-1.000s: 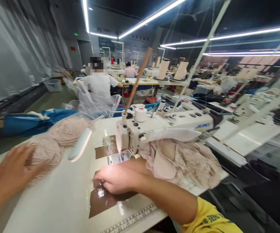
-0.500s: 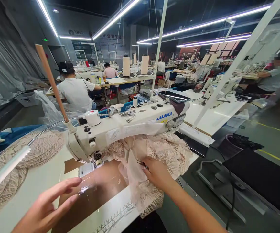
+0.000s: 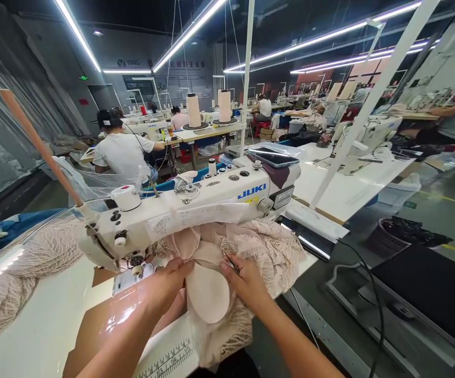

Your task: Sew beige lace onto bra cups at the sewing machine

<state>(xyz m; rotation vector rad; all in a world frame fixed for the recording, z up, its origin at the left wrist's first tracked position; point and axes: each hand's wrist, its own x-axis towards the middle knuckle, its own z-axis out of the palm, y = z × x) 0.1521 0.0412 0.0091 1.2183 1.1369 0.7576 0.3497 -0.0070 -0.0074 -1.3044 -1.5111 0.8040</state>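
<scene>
A beige lace garment [image 3: 278, 247] lies bunched under the arm of a white sewing machine [image 3: 212, 195], partly over the table's front edge. Toward me hangs its smooth oval cup-like panel [image 3: 208, 294]. My left hand [image 3: 172, 281] is closed, pinching the cloth at the panel's upper left. At the upper right, my right hand [image 3: 243, 278] is closed round small dark thread snips [image 3: 232, 262], its fingertips against the cloth. Most of the snips is hidden by the fingers. The machine's needle area [image 3: 136, 265] is left of my left hand.
Bundled beige lace [image 3: 50, 262] lies on the left of the table. A printed ruler [image 3: 172, 359] runs along the front edge. A phone [image 3: 272, 156] rests on the machine, with a dark tablet-like panel [image 3: 310, 239] to its right. A co-worker in white [image 3: 121, 149] sits ahead.
My left hand has come from the bare table to the garment and closed on it. The oval panel now lies spread toward me. My right hand still holds the snips.
</scene>
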